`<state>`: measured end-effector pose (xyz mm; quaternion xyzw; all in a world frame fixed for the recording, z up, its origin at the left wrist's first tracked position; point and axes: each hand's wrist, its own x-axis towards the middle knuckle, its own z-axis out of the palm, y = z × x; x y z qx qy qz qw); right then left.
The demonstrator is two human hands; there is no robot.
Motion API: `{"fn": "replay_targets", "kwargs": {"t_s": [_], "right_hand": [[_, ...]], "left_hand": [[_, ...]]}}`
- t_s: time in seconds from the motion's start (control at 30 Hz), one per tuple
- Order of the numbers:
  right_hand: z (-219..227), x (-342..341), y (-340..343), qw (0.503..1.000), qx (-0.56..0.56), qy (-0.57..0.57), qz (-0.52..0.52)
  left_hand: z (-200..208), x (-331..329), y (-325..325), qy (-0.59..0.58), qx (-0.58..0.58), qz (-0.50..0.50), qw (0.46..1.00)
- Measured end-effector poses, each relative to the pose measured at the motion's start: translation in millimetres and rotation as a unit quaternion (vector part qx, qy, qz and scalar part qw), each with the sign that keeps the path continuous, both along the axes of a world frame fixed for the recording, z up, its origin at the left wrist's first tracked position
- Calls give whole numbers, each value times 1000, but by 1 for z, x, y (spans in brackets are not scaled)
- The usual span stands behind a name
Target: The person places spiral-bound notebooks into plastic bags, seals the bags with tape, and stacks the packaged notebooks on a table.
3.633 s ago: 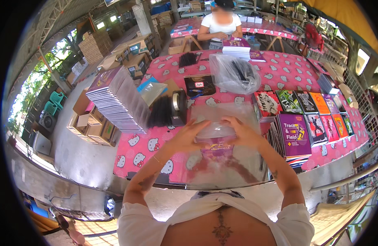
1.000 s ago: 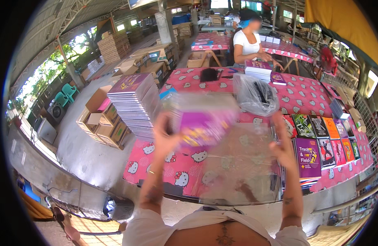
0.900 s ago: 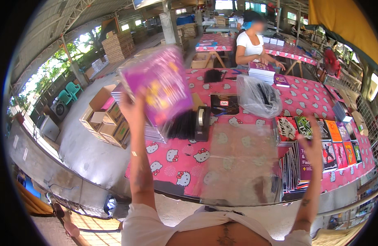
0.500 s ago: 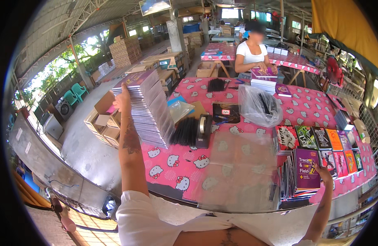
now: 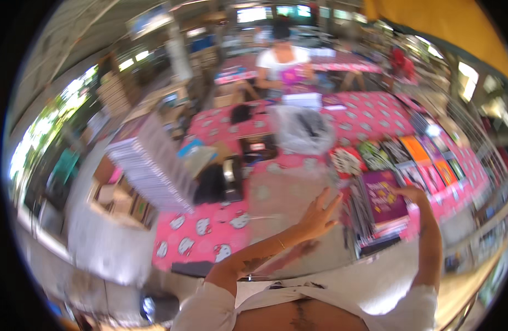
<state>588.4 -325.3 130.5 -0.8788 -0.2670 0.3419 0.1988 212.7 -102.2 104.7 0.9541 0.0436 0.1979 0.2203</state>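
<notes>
right hand (image 5: 411,194) touches purple book (image 5: 384,197); left hand (image 5: 317,214) open.

Motion blur smears the whole scene, so edges of nearly everything run soft. The tall stack of flat packs (image 5: 154,168) at the desk's left edge is streaked, and single packs cannot be told apart. The dark things (image 5: 221,182) beside it are too blurred to name. What lies inside the clear bag (image 5: 303,128) near the far edge cannot be made out. The right hand (image 5: 411,193) reaches over the purple book (image 5: 383,196), but whether its fingers touch it is unclear. The person's body (image 5: 298,309) is cut off by the lower edge.
</notes>
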Motion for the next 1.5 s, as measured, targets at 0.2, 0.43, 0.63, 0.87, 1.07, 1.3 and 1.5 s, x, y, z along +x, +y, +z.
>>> {"fn": "replay_targets", "kwargs": {"t_s": [0.2,0.43,0.63,0.87,1.07,1.3,1.5], "right_hand": [[-9,-12,12,996,45,-7,-78],[6,-34,-6,945,199,233,-114],[37,-85,23,850,354,385,-54],[39,-244,168,740,471,462,132],[-29,-407,268,674,571,386,266],[-121,-533,333,713,515,378,289],[-126,-523,358,689,556,348,307]], "left_hand": [[-34,88,-30,-80,87,-107,987],[-29,110,-40,-61,136,-117,982],[-15,48,-12,-152,203,-144,957],[56,-126,63,-246,137,-29,959],[36,-276,95,-288,-399,231,839],[-86,-389,118,-265,-543,308,735],[-67,-389,132,-306,-500,294,754]]}}
